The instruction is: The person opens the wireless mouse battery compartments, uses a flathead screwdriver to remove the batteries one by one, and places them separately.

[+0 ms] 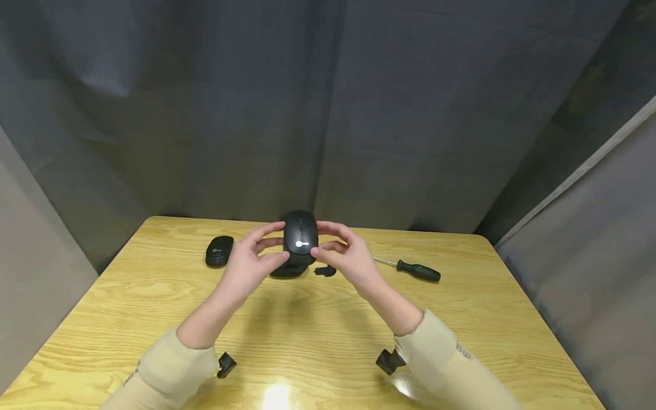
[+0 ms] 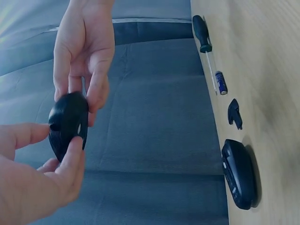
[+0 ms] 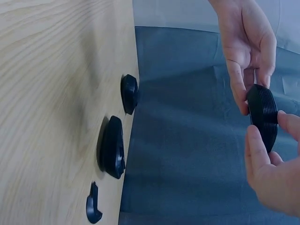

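Raised above the table's far side is a black computer mouse point(image 1: 300, 232), its top with a pale logo facing me. My left hand point(image 1: 249, 259) pinches its left side between thumb and fingers. On the opposite side, my right hand point(image 1: 352, 257) grips it in the same manner. Fine ribs run along the edge of the mouse point(image 3: 263, 112) in the right wrist view. Below it on the tabletop lies a larger black mouse-shaped piece point(image 2: 239, 174), partly hidden in the head view. Beside that piece rests a small black part point(image 1: 325, 271) with a narrow prong.
Another black mouse-like piece point(image 1: 219, 251) lies left of my left hand. To the right is a screwdriver point(image 1: 419, 271) with a dark green handle. A blue battery point(image 2: 221, 83) lies by its shaft. A dark curtain point(image 1: 328, 114) hangs behind the wooden table point(image 1: 318, 330).
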Motion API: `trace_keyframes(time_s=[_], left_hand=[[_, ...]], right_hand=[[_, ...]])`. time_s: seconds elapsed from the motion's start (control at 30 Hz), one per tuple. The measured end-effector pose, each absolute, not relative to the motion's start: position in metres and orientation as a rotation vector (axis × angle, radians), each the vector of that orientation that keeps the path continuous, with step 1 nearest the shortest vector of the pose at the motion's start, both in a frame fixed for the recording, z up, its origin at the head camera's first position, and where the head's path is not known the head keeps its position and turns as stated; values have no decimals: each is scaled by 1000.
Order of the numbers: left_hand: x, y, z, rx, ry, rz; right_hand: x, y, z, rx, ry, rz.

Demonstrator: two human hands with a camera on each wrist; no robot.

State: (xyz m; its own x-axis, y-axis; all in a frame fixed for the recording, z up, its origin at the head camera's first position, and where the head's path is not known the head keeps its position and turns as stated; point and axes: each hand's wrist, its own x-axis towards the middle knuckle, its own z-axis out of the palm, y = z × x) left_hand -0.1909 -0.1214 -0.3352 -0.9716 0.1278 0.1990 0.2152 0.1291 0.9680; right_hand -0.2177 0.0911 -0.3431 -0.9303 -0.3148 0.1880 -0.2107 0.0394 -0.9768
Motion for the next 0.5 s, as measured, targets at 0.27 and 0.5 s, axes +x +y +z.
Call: trace_keyframes(time_s=[0.27,0.5], left_hand=[[-186,-115,-352,-498,-2361,-1991],[-181,-111,-370,-497,-2370,-2022]], right_hand=[[-206,111,-354,-543,2327,-1880],[-198,121,-369,-557,2369,-1804]])
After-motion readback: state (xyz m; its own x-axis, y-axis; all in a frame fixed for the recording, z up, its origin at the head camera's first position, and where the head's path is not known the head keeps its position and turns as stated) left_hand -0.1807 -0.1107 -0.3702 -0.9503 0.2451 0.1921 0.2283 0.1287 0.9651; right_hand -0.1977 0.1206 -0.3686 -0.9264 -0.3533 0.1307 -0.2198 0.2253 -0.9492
